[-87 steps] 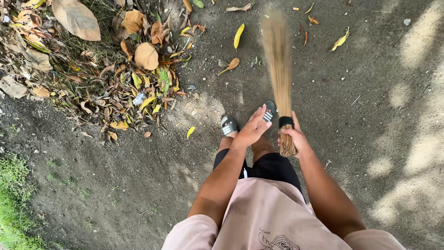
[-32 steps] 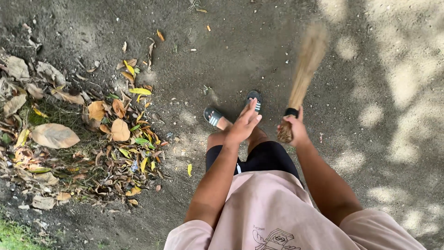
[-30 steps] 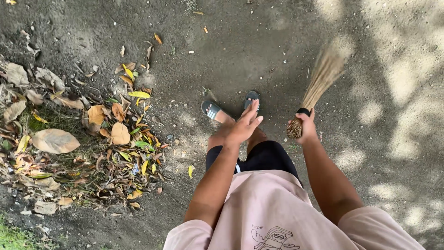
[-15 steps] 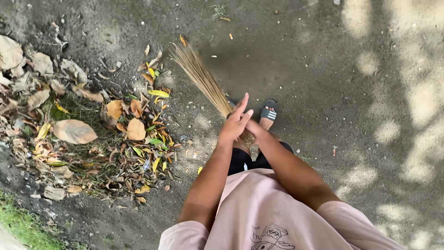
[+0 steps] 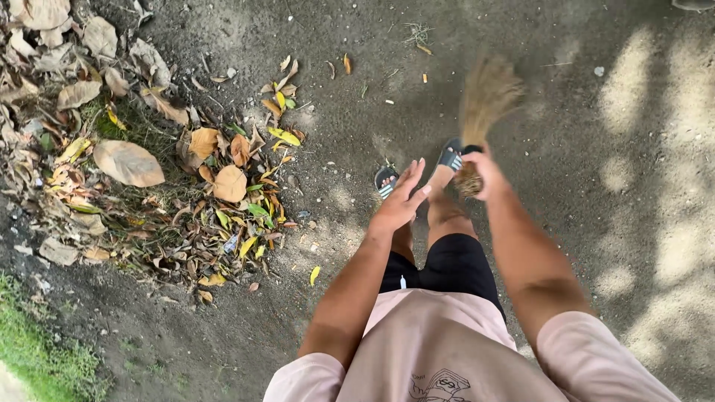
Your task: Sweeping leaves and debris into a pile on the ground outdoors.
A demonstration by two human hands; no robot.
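View from above onto bare, dark, gritty ground [image 5: 581, 223] outdoors, dappled with pale patches of sunlight on the right. At far left, a strip of green grass [image 5: 33, 357] edges the dirt. A heap of dry leaves [image 5: 149, 164], brown, tan and yellow, curled and flat, lies on the left side, with a few loose leaves scattered just beyond it.

The person's right hand [image 5: 488, 173] is closed around the bound end of a stick broom [image 5: 484, 104], a bundle of thin straw-coloured stalks. The broom's long axis runs almost straight away from the person, tilted slightly right, with the splayed tips pointing to the top of the view and blurred. It sits right of centre, above the right foot's dark striped sandal [image 5: 450, 155], well apart from the leaf heap.

The left hand [image 5: 402, 201] holds nothing, its fingers straight and loosely spread, hovering over the left leg beside the other sandal. The person wears a pale pink shirt [image 5: 439, 350] and black shorts [image 5: 454, 264].
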